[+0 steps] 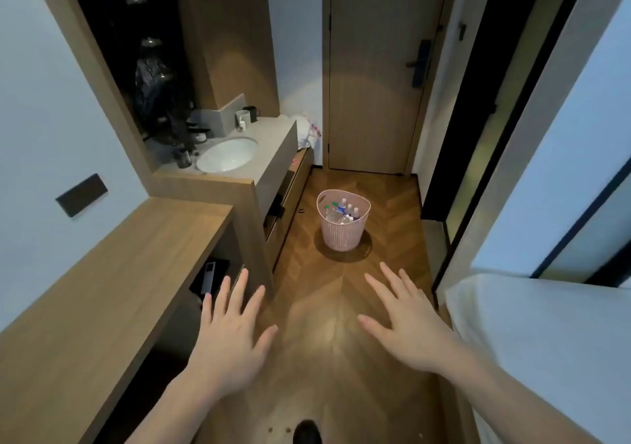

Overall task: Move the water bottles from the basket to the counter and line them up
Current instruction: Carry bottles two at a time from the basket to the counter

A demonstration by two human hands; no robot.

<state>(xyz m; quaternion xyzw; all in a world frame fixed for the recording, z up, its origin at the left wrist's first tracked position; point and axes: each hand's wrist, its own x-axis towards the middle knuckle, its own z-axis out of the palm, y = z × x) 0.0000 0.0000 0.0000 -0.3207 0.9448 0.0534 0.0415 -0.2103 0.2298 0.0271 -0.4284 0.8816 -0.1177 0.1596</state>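
Still, bottles point(342, 211) in basket point(341, 235), labels unreadable.

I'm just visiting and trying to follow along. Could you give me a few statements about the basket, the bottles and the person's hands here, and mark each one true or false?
1. The pink basket stands on the wooden floor. True.
2. The water bottles are lined up on the counter. False: they are in the basket, and none shows on the counter by the sink.
3. Both hands are empty, fingers spread. True: left hand, right hand.
4. The right hand is gripping the basket rim. False: it is apart from the basket, nearer the camera.
5. The door behind the basket is wide open. False: it is shut.
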